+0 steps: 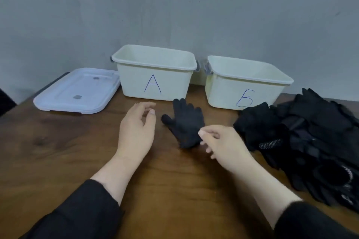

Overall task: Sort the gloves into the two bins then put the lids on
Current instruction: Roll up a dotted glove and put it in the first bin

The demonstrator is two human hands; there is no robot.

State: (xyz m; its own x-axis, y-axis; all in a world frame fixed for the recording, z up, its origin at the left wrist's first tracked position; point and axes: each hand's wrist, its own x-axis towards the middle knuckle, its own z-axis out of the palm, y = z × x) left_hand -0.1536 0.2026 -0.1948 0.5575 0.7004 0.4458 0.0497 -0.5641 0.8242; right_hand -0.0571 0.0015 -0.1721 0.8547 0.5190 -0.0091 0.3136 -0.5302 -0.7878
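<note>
A single black knit glove (184, 122) lies flat on the wooden table (58, 141), fingers pointing toward the bins. Behind it stand two cream bins, bin A (155, 83) on the left and bin B (242, 87) on the right, both uncovered. A pile of black gloves (303, 137) lies at the right, in front of bin B. My left hand (138, 128) hovers left of the single glove, fingers loosely curled, holding nothing. My right hand (221, 145) is at the glove's cuff, thumb and fingertips slightly apart at its edge.
White lids (77, 93) lie stacked flat to the left of bin A. A grey wall runs close behind the bins. The table's left edge passes just left of the lids.
</note>
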